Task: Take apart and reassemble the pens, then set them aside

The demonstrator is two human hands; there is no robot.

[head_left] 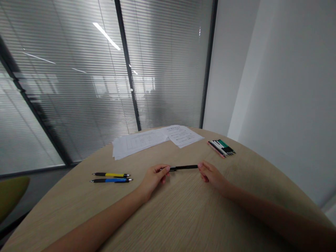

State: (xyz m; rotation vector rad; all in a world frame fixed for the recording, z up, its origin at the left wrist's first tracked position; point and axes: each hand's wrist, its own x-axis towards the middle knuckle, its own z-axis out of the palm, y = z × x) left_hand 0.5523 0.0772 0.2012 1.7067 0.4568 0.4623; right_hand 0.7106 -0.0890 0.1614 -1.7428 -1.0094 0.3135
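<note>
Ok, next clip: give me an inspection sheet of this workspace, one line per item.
Surface: light wood-grain table with a curved edge.
Job's things: black pen, its ends between left hand and right hand.
Clutter: yellow-barrelled pen and blue-barrelled pen side by side; printed paper sheets; bundle of pens on a pink strip.
Grippers: none; bare hands only, left pinching, right fingertips at the pen's far end.
Cables: nothing seen.
Surroundings: slatted blinds behind glass, white wall, olive chair.
</note>
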